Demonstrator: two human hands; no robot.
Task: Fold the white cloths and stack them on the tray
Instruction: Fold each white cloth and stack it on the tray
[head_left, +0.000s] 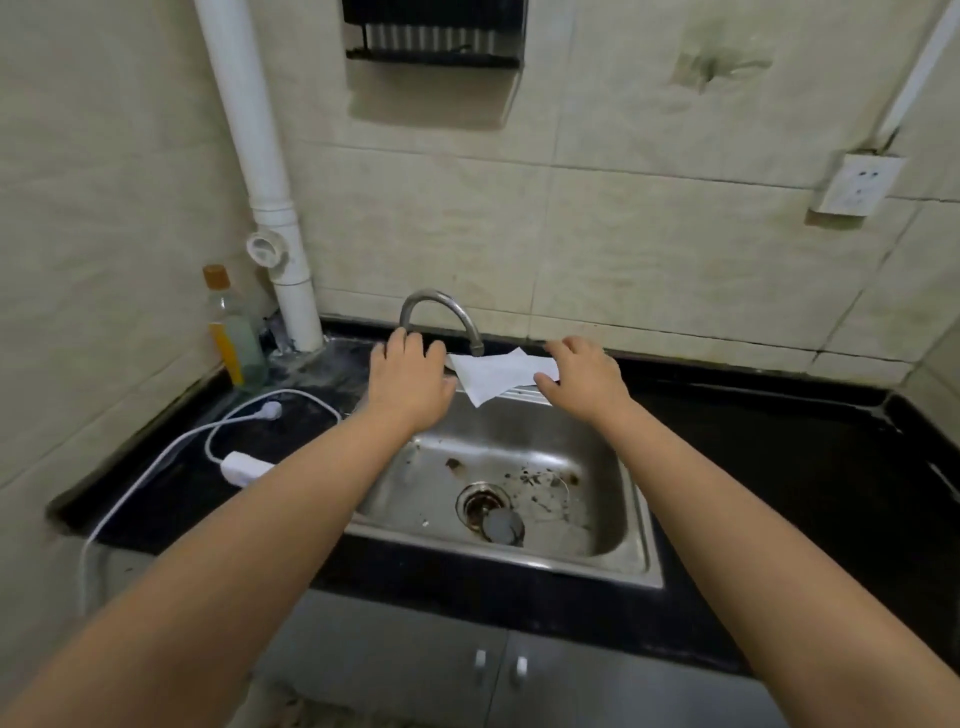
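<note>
1. The black bench runs along the tiled wall and wraps round both corners.
2. A steel sink is set into it, its basin flecked with debris near the drain.
3. A white pipe comes down the wall to the bench at the back left.
4. Both bare forearms reach over the sink towards its back rim.
5. The curved tap arches over that rim, between the two hands.
6. The left hand lies palm down with relaxed fingers, its thumb touching the white cloth.
7. The right hand pinches the cloth's right edge (thumb under, fingers over).
8. The cloth lies partly folded on the back rim, just under the spout.
9. A bottle with an orange cap stands at the back left, near a white cable.
</note>
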